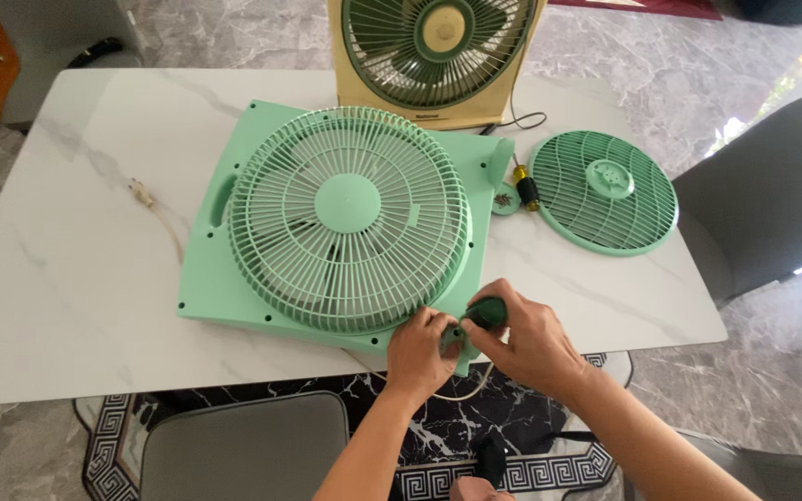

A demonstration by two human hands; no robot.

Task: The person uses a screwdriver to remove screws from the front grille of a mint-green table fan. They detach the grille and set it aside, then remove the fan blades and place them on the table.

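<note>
A light green box fan (327, 223) lies flat on the white table (67, 278), and its near corner reaches the table's near edge. The left hand (420, 353) and the right hand (526, 339) meet at that corner, and the right hand grips a dark green handle (487, 313). A round green grille (603, 191) lies near the right edge, with a yellow and black screwdriver (523, 186) beside it.

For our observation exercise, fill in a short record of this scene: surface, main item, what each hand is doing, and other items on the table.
surface: white marble table
main item: green box fan lying flat, grille up
left hand: fingers at the fan's near corner
right hand: grips a dark green screwdriver handle at the same corner
other items: loose green grille, yellow screwdriver, plug, cream fan standing at the far edge
</note>
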